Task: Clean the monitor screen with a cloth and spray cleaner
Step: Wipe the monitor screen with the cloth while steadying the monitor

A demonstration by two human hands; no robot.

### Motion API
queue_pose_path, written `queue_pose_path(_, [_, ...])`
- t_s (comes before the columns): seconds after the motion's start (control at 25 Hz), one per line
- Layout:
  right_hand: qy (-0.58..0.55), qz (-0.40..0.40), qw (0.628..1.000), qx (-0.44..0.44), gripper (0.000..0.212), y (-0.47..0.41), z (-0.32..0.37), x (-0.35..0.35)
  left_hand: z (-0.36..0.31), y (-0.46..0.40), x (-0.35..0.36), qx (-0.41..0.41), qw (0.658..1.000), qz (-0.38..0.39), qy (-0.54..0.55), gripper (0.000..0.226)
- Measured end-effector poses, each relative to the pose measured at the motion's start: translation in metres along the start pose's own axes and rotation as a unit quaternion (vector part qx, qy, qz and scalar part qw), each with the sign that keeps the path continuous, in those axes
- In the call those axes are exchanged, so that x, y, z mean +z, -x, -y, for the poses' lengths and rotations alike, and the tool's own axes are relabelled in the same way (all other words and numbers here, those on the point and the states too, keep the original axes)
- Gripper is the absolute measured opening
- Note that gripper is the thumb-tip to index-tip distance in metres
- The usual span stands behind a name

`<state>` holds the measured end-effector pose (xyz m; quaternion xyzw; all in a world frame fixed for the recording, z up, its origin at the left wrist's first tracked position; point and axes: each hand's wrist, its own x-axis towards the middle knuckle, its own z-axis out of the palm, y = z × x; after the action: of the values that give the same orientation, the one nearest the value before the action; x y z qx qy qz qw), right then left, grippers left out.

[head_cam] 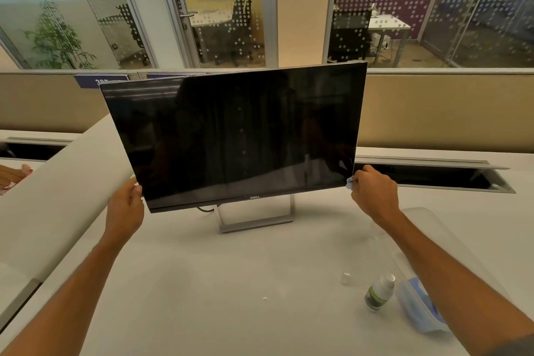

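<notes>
The white desk [202, 283] carries everything, and at its middle stands the Dell monitor [237, 136] on a silver open-frame stand [254, 221], its dark screen tilted back and rotated so the right side sits higher than the left. The glass looks largely clear, with faint reflections and a few pale specks down the centre.

The left hand [124, 208] steadies the panel at its lower left corner, thumb on the front bezel and fingers wrapped behind the edge. The right hand [374, 192] is at the lower right corner, its fingers pinched together on a small light-blue cloth [350, 183] that touches the screen's edge there.

Near the front right of the desk stands the spray cleaner bottle [379, 293], upright and untouched, with a clear cap [346, 278] lying just beside it and a plastic pouch holding blue cloths [419, 309] close on its right.

The step in hand appears to be wiping, working the last corner and edge. Next likely calls for keeping the left-hand brace firm while drawing the cloth along the rim with light pressure, so the panel does not swivel further.
</notes>
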<state>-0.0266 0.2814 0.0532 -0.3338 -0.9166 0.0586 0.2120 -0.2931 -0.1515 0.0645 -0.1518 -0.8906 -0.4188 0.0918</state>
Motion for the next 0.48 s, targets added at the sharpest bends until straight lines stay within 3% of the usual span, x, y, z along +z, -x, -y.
queue_pose_path(0.16, [-0.112,-0.060,0.992,0.010,0.017,-0.003,0.013,-0.023,-0.006,-0.001,-0.004,0.007,1.000,0.007,0.009,0.035])
queue_pose_path(0.28, [-0.230,-0.127,0.965,-0.016,0.017,-0.008,0.042,-0.046,-0.010,-0.001,-0.005,0.017,0.999,0.009,0.034,0.037])
queue_pose_path(0.48, [-0.333,-0.155,0.928,-0.056,0.016,-0.029,0.107,-0.079,-0.017,-0.012,-0.013,0.018,0.997,-0.007,0.079,0.042])
